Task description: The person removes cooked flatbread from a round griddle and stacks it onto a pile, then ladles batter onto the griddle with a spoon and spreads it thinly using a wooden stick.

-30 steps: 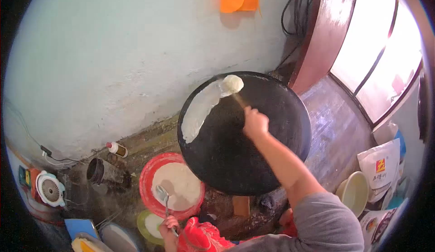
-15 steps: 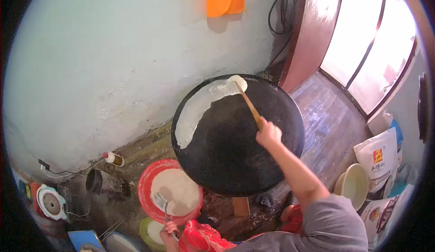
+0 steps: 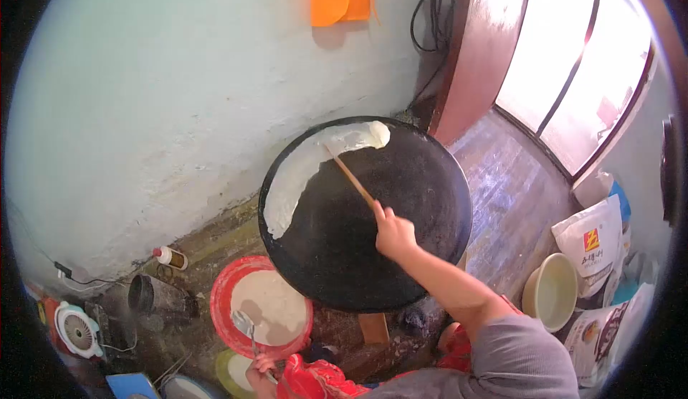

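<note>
My right hand (image 3: 394, 234) is closed around a thin wooden spreader (image 3: 351, 178) over the round black griddle (image 3: 373, 241). The spreader's far end rests in a curved band of white batter (image 3: 294, 177) along the griddle's upper-left edge. A thicker lump of batter (image 3: 379, 134) lies at the band's right end. At the bottom, my left hand (image 3: 263, 374) grips a metal ladle (image 3: 244, 323), whose bowl is over the red basin (image 3: 223, 284) of pale batter. Part of a green-rimmed bowl (image 3: 228, 372) shows beside that hand.
On the left are a small bottle (image 3: 173, 258), a dark cup (image 3: 147, 295) and a white fan-like device (image 3: 77, 329). To the right stand a cream basin (image 3: 550, 293) and white sacks (image 3: 592, 245). A wall (image 3: 172, 98) runs behind the griddle.
The spreader has swung back leftward from the batter lump into the band. The batter strip reaches slightly farther right than a second ago. The whole view has shifted a little.
</note>
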`<act>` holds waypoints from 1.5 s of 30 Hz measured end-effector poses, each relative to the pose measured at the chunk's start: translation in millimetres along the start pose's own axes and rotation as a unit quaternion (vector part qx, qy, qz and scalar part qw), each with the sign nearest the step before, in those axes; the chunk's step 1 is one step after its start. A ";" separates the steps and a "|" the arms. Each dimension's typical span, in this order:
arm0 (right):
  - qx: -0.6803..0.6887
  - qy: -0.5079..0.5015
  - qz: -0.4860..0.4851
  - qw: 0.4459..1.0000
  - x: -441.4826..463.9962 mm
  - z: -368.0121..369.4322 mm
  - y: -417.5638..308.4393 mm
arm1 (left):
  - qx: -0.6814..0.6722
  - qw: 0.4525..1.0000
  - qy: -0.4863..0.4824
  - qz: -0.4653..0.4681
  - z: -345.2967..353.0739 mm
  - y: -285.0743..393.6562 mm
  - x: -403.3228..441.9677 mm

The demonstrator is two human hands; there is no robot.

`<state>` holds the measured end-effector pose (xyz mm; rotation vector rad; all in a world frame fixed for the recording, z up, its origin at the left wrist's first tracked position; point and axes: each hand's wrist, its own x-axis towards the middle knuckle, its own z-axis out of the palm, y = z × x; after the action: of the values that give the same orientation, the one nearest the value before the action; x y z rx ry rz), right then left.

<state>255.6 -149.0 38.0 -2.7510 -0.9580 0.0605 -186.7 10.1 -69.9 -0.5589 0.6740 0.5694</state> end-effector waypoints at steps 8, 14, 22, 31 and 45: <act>-0.025 0.022 0.178 0.984 -1.3 -32.7 32.4 | 0.016 0.998 -0.034 -0.058 -7.7 18.7 5.8; -0.168 0.024 0.151 0.974 58.6 -18.3 35.0 | 0.032 0.998 -0.034 -0.040 -7.6 17.7 0.8; 0.259 0.103 0.110 0.954 -38.0 -29.3 108.1 | 0.041 0.997 -0.068 0.004 -0.7 24.9 -17.6; 0.387 0.177 0.162 0.890 44.8 13.7 210.7 | 0.061 0.990 -0.095 0.085 72.6 -39.7 -91.8; 0.415 0.015 0.200 0.888 38.0 -12.8 164.3 | 0.071 0.983 -0.168 -0.002 91.2 -99.0 -101.0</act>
<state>386.8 -253.1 14.6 -2.0667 -0.2246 0.3955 -150.6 -32.2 88.9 -0.3196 0.3889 0.5909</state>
